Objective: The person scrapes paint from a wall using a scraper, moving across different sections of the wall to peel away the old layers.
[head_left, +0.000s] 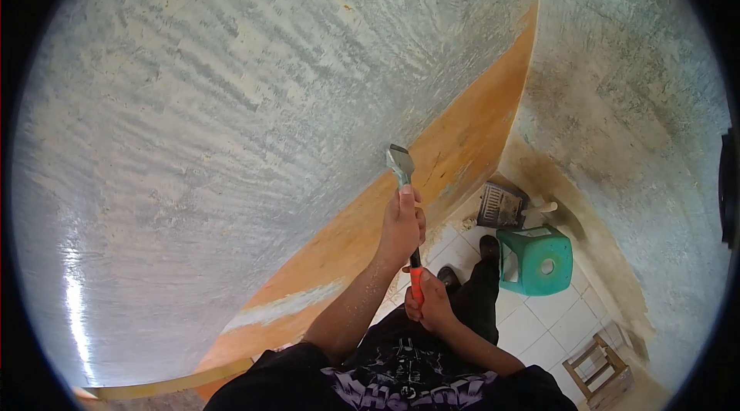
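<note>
A long-handled scraper (pixel 400 164) has its flat metal blade against the grey, scraped wall (pixel 254 102), just above an orange painted band (pixel 439 149). My left hand (pixel 403 222) is wrapped round the upper handle, close below the blade. Lower down, my right hand (pixel 430 301) is closed on the red-orange grip at the handle's end. Pale specks of dust cover my left forearm.
A green plastic stool (pixel 537 261) stands on the tiled floor right of my feet. Behind it a dark crate-like object (pixel 502 205) lies at the wall corner. A small wooden frame (pixel 596 368) is at the lower right.
</note>
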`<state>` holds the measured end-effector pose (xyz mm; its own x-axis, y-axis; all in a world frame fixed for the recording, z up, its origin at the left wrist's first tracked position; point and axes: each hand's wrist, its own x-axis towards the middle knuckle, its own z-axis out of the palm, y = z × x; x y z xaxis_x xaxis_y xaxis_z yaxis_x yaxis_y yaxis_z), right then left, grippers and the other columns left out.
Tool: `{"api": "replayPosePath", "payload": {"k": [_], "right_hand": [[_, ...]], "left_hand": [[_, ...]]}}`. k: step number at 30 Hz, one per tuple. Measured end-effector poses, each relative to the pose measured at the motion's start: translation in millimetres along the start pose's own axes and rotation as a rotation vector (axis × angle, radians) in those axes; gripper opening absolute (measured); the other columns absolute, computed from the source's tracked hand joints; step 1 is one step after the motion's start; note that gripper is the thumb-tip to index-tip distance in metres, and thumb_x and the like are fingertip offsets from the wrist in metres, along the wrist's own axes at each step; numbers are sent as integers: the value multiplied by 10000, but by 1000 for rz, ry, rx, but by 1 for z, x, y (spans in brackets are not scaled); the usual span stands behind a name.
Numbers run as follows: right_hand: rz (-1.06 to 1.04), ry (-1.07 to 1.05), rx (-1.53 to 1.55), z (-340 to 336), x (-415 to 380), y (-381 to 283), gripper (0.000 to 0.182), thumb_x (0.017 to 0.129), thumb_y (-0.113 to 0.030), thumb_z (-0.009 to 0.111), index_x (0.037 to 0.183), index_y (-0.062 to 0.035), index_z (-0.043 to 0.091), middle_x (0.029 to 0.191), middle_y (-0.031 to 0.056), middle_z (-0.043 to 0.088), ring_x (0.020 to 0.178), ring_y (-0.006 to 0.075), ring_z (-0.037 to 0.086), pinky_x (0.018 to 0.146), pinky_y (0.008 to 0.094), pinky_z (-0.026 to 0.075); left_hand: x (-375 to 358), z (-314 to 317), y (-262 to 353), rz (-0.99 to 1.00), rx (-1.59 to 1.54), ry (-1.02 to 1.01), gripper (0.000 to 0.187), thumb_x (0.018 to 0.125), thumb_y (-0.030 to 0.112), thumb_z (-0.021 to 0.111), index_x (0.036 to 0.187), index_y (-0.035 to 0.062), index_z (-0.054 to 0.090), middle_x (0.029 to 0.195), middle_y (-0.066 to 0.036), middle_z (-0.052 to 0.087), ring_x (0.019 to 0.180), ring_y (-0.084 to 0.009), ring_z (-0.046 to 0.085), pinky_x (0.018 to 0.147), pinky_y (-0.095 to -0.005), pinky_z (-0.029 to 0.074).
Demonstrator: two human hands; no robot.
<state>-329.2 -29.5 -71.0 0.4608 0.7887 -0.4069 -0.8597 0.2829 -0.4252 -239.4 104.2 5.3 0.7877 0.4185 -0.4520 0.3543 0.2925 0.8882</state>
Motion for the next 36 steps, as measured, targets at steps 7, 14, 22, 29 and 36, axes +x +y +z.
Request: {"api": "replayPosePath", "payload": {"k": [7, 14, 22, 29, 36], "right_hand": [[-27, 37, 19, -1, 7, -10, 459, 1067, -456, 283, 1305, -101, 451, 557, 22, 395, 396, 115, 328, 396, 277, 320], [-42, 40, -8, 6, 3, -15, 458, 1067, -455, 288, 1298, -99, 459, 548, 15, 384, 390, 104, 322, 393, 267, 310], [-36, 38, -13, 5, -2, -23, 472, 1068, -457, 281, 1309, -89, 450, 551, 12, 383, 394, 105, 327, 397, 259, 315], [-3, 41, -7, -8, 3, -32, 477, 1066, -466, 284, 1318, -95, 447, 551, 15, 388, 400, 103, 335, 398, 256, 314], [-3, 37, 14, -6, 2, -32, 488, 1066, -469, 287, 1316, -86, 457, 553, 13, 395, 399, 101, 335, 395, 257, 309]], "left_hand": [[13, 15, 7, 46, 74, -6, 423, 1033, 529, 339, 976, 117, 420, 527, 31, 306, 389, -80, 279, 371, -268, 267], [15, 11, 7, 26, 31, -48, 449, 1033, 535, 329, 978, 99, 419, 527, 28, 318, 381, -85, 284, 369, -270, 269], [14, 16, 6, 44, 50, -7, 443, 1039, 523, 314, 976, 97, 419, 527, 16, 332, 378, -91, 282, 372, -278, 267], [21, 27, 4, 52, 45, 0, 429, 1039, 517, 321, 938, 109, 406, 521, 22, 321, 378, -85, 281, 371, -266, 277], [25, 32, 7, 63, 48, 24, 417, 1046, 496, 319, 907, 113, 409, 523, 28, 324, 376, -87, 286, 367, -267, 279]]}}
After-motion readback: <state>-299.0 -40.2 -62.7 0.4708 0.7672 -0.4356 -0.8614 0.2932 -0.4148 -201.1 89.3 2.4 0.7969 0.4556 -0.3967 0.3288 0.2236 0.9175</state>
